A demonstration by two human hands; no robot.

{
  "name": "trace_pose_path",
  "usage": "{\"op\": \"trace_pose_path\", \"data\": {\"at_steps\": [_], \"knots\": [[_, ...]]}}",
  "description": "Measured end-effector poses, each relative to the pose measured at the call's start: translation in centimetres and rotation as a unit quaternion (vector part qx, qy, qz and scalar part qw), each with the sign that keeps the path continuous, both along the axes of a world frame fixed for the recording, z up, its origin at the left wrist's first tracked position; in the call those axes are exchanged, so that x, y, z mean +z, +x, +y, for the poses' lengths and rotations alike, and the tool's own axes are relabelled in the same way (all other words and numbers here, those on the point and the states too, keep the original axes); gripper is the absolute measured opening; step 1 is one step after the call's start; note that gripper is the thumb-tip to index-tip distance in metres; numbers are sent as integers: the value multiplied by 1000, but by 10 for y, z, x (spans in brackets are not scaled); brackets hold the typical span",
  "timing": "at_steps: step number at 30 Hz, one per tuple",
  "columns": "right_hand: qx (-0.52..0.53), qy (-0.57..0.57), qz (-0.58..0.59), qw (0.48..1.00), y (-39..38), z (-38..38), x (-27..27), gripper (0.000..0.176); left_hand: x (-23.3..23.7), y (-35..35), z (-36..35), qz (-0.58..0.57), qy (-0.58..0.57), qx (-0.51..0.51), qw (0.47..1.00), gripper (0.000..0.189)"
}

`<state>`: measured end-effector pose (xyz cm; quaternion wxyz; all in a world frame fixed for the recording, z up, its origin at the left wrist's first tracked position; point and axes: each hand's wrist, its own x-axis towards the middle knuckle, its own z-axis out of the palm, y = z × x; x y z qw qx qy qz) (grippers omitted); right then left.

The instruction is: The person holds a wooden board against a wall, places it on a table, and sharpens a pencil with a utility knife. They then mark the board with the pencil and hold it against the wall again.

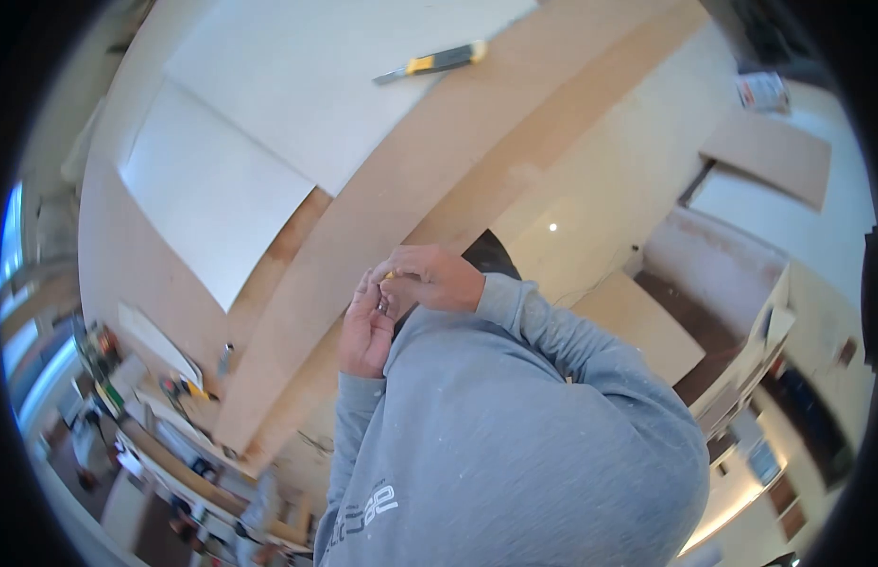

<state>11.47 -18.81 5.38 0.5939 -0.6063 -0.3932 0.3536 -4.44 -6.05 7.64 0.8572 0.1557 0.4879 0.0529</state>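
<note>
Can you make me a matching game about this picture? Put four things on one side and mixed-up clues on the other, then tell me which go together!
Things:
1. Utility knife
2. White sheets
3. Sweatshirt
4. Right hand

Clues:
A. Grey, with lettering on the front
B. Touching a small yellow thing
C. Yellow and black, with its blade out
D. Lying flat on a brown board

Right pairs: 1-C, 2-D, 3-A, 4-B
</note>
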Motion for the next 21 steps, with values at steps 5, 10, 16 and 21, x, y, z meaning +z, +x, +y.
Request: {"op": "trace_pose_path", "data": {"at_steps": [5,10,16,21], "knots": [[-224,-202,65,951,2,-40,21,21,-1,19,18,49,290,-288,912,42],[-499,-116,106,852,-17,-87,-32,21,-34,63,63,-34,680,-518,518,36],[-624,-67,86,774,35,-95,-56,17,-78,170,66,-152,817,-485,273,44],[-686,-38,29,726,119,-94,-79,22,-91,213,50,-155,820,-513,200,48]]}}
